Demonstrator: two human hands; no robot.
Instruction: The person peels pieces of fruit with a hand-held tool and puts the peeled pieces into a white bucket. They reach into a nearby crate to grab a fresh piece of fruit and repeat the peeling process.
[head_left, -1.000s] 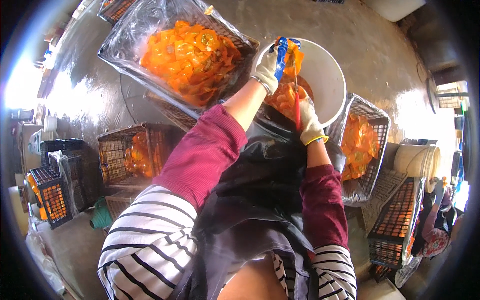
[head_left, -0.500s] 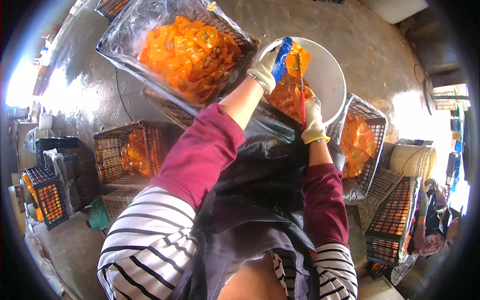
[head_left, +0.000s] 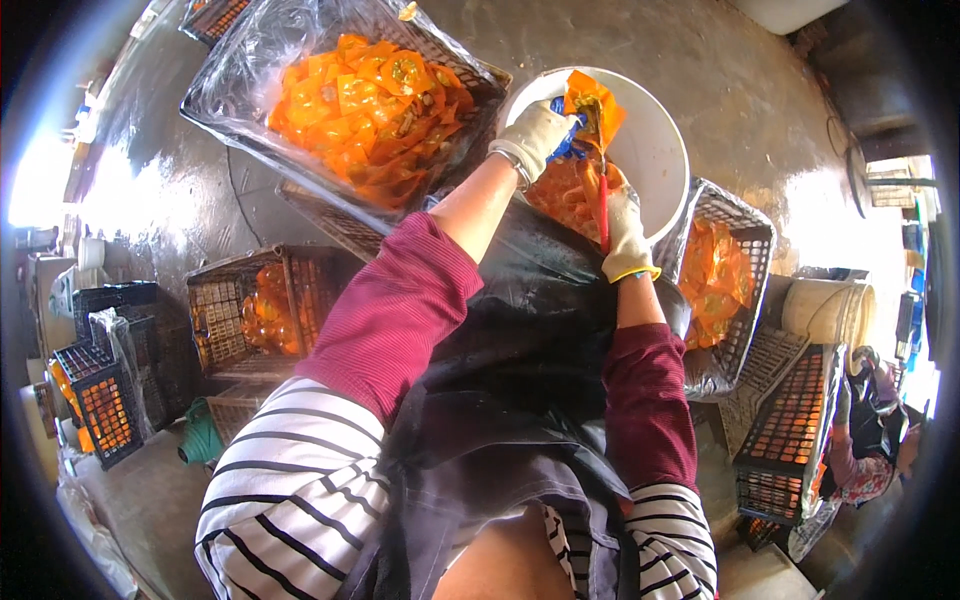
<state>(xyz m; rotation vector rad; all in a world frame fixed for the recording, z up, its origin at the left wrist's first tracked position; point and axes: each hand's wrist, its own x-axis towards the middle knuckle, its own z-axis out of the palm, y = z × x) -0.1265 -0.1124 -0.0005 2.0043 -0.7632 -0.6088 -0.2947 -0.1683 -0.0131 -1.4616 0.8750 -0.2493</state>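
Observation:
My left hand (head_left: 537, 137), in a white glove with blue fingertips, holds an orange fruit piece (head_left: 592, 100) over the white tub (head_left: 665, 150). My right hand (head_left: 625, 232), also gloved in white, grips a red-handled tool (head_left: 603, 205) whose tip meets the piece. More orange pieces (head_left: 560, 195) lie in the tub under my hands. A black crate lined with clear plastic (head_left: 250, 60) at the upper left is heaped with cut orange pieces (head_left: 365, 105). A dark apron covers my lap.
A lined crate of orange pieces (head_left: 725, 275) stands at my right, another crate (head_left: 245, 305) at my left. Black crates (head_left: 95, 395) sit at the far left and stacked ones (head_left: 790, 430) at the lower right, beside another person (head_left: 865, 440). The concrete floor looks wet.
Both hands stay over the tub. The orange piece has been turned and lifted slightly in my left hand, with the red tool working up against it.

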